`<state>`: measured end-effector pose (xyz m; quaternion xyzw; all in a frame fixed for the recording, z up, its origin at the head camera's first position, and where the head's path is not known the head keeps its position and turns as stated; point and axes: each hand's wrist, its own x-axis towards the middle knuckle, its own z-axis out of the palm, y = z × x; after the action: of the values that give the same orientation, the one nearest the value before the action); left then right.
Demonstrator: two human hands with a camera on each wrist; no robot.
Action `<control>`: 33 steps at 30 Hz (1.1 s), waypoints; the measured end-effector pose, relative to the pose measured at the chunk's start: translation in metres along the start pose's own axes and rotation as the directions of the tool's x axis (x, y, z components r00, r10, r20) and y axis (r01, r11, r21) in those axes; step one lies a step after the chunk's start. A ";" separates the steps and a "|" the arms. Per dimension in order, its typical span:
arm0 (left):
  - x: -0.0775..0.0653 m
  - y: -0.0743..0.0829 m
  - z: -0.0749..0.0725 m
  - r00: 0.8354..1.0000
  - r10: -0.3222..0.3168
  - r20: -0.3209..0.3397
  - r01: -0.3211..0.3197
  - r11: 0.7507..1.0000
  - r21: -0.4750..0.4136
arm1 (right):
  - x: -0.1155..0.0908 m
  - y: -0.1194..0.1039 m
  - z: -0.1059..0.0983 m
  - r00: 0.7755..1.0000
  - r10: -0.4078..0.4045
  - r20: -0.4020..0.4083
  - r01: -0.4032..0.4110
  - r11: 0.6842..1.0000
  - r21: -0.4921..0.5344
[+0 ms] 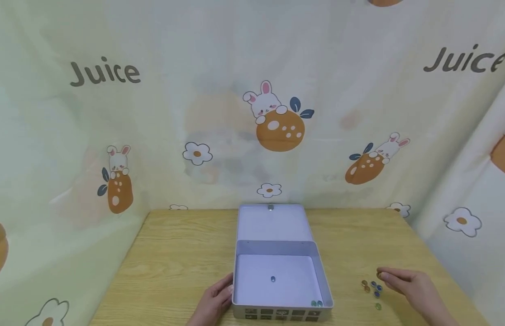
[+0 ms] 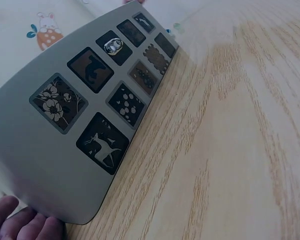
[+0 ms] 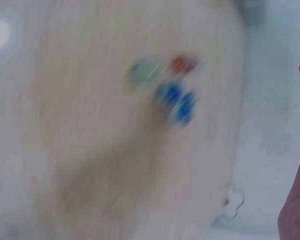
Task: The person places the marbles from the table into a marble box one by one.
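A pale metal box (image 1: 277, 246) with its lid (image 1: 273, 222) folded back stands mid-table. My left hand (image 1: 215, 299) rests against its left wall, fingertips at the side; in the left wrist view the fingers (image 2: 32, 227) show by the box corner. My right hand (image 1: 409, 283) pinches a small amber glass bead (image 1: 379, 275) between thumb and fingers, above the table right of the box. Close by lie amber beads (image 1: 364, 283), blue beads (image 1: 376, 294) and a green bead (image 1: 378, 306). Inside the box are a bluish bead (image 1: 273, 279) and two greenish beads (image 1: 313, 303) near the front right corner.
The wooden table (image 1: 175, 253) ends at a printed curtain (image 1: 220, 113) behind and at both sides. Small square pictures (image 2: 92, 70) decorate the front wall of the box. Loose beads (image 3: 170, 92) look blurred in the right wrist view.
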<state>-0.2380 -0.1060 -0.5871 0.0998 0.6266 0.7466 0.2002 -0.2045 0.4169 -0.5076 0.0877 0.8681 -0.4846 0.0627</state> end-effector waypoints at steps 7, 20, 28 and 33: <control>0.000 0.001 0.000 1.000 -0.007 -0.008 0.007 1.000 0.005 | 0.010 -0.047 0.022 0.992 -0.104 0.066 0.077 0.943 0.323; 0.000 0.000 0.002 1.000 0.015 -0.023 -0.015 0.999 -0.036 | 0.052 -0.132 0.111 0.917 -0.327 0.227 0.383 0.881 -0.278; 0.001 0.000 0.002 0.999 0.032 -0.005 -0.032 0.999 -0.042 | 0.069 -0.154 0.169 0.925 -0.229 0.305 0.364 0.768 -0.527; 0.001 0.000 0.001 0.999 0.032 -0.004 -0.032 0.999 -0.036 | 0.069 -0.167 0.178 0.915 -0.224 0.337 0.390 0.706 -0.591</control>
<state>-0.2388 -0.1051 -0.5870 0.1049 0.6116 0.7611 0.1891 -0.3029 0.1853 -0.4754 -0.1453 0.9691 -0.1657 0.1112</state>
